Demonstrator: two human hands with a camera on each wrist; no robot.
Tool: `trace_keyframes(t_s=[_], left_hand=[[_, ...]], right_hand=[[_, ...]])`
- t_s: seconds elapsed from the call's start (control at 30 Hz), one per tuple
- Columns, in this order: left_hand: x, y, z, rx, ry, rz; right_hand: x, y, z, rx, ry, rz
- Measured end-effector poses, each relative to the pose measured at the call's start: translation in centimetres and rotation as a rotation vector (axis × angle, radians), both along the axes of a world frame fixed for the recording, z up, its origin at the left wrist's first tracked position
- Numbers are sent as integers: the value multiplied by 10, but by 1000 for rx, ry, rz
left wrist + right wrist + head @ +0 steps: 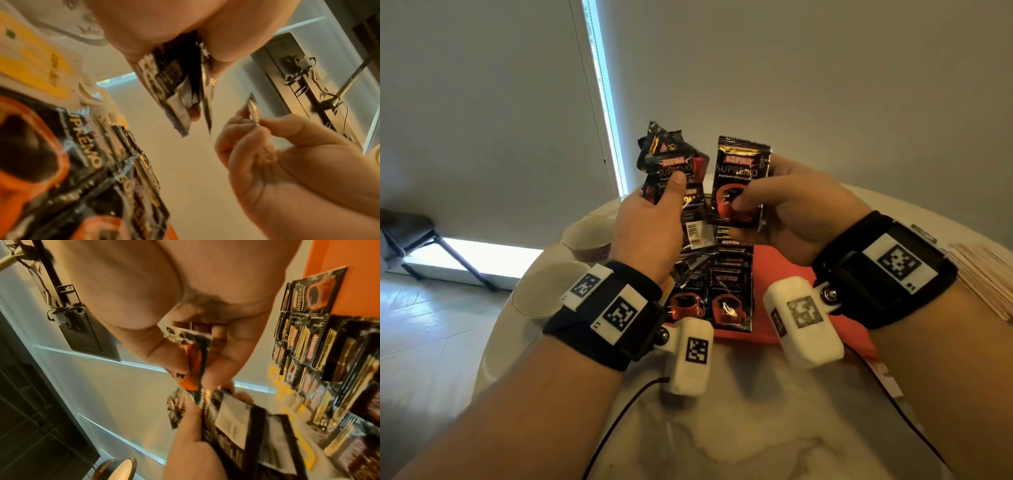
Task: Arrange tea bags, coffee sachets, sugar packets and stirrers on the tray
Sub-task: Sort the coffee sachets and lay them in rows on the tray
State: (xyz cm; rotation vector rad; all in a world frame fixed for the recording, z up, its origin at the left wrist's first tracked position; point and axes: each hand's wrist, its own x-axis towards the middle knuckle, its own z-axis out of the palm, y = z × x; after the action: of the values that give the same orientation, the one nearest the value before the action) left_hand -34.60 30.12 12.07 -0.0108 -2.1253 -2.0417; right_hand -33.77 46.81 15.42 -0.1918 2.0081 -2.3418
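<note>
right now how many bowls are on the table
2. One patterned bowl stands at the table's far left edge, beyond the left hand. A second bowl sits nearer, just left of the left wrist. The hands and sachets may hide others.

A single black coffee sachet (740,181) stands upright beside a fanned bunch of sachets (671,164), above more sachets (714,298) on the orange tray (791,270).

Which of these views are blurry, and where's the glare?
Head view: mostly sharp, the black Kopiko coffee sachet in the right hand is legible; glare from the bright window strip. Left wrist view: smeared, lettering soft. Right wrist view: blurred, the left hand's sachets streaked.
</note>
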Motion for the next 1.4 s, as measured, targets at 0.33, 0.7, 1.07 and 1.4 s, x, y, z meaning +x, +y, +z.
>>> trace_keyframes(t_s=[0.33,0.7,1.07,1.4], left_hand=[[-7,3,-8,226,70,-282],[-8,2,-9,279,14,-377],[-15,0,-12,375,-18,-297],[-19,-3,-10,353,-16,-175]], right_hand=[[-6,-3,-8,104,-100,-119],[-12,7,-6,47,-61,-217],[-4,13,-2,242,-104,-6],[-40,67,-11,113,-120,-432]])
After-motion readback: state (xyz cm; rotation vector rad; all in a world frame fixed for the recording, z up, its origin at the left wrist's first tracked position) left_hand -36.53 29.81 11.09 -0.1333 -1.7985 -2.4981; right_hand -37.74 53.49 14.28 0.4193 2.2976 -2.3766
